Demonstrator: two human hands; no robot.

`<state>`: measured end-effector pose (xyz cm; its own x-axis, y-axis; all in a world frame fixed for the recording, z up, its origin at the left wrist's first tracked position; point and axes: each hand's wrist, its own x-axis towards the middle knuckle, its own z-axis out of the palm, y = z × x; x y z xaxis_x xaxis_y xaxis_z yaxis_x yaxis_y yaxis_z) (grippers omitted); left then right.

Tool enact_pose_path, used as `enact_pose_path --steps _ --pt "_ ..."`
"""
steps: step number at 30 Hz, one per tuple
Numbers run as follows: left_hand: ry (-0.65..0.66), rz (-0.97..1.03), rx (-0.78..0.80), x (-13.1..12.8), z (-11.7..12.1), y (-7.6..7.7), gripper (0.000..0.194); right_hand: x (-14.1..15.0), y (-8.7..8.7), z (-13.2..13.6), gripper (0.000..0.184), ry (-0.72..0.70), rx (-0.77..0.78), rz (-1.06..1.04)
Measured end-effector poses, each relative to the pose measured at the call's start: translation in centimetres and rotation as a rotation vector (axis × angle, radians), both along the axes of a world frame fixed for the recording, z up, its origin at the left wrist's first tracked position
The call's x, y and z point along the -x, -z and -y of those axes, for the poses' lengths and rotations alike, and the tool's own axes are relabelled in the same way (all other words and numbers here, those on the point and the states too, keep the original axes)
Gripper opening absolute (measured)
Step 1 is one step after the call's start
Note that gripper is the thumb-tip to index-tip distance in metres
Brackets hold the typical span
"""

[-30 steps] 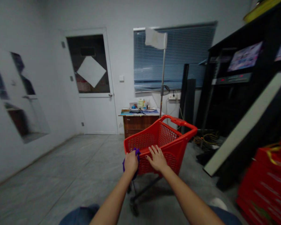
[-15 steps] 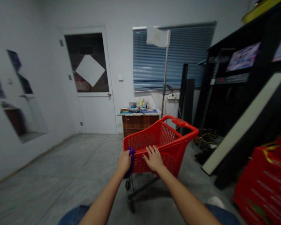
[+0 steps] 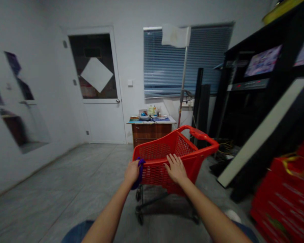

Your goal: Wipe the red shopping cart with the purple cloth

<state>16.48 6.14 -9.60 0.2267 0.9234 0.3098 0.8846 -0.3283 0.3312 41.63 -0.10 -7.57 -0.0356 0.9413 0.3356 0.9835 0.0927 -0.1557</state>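
Note:
My left hand [image 3: 131, 172] is closed on a crumpled purple cloth [image 3: 140, 175] at the left side of a red plastic shopping cart [image 3: 164, 152]. The cloth hangs down the outside of the cart's near corner. My right hand [image 3: 176, 168] lies flat on the cart's near rim, fingers spread, holding nothing. The cart stands on dark wheeled legs on the grey floor, and its mesh basket shows nothing inside.
A wooden cabinet [image 3: 150, 133] with cluttered items stands behind the cart, beside a white door [image 3: 101, 121]. A metal pole [image 3: 182, 84] rises before the window blinds. Black shelving [image 3: 253, 84] and stacked red crates [image 3: 281, 199] line the right, with yellow cables on the floor.
The cart has turned slightly, its far handle swinging right, and more of its wheels show. My hands have spread further apart along the rim, and the room has shifted slightly in view.

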Motion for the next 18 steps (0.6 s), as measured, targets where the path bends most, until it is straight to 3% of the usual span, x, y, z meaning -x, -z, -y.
enact_pose_path --steps 3,11,14,18 --pt "-0.026 0.0 0.006 0.2 -0.2 -0.2 0.038 -0.3 0.4 0.2 0.069 0.002 -0.041 -0.006" --pt "0.09 -0.085 -0.129 -6.8 0.8 -1.0 0.039 0.6 1.0 0.2 0.07 -0.017 -0.065 -0.037" --pt "0.097 -0.084 -0.13 -6.1 0.5 -0.9 0.039 0.3 0.8 0.4 0.068 -0.045 -0.069 -0.047" --pt "0.006 -0.076 -0.094 -3.2 -0.3 -0.9 0.037 0.4 0.6 0.2 0.066 -0.053 -0.067 -0.067"
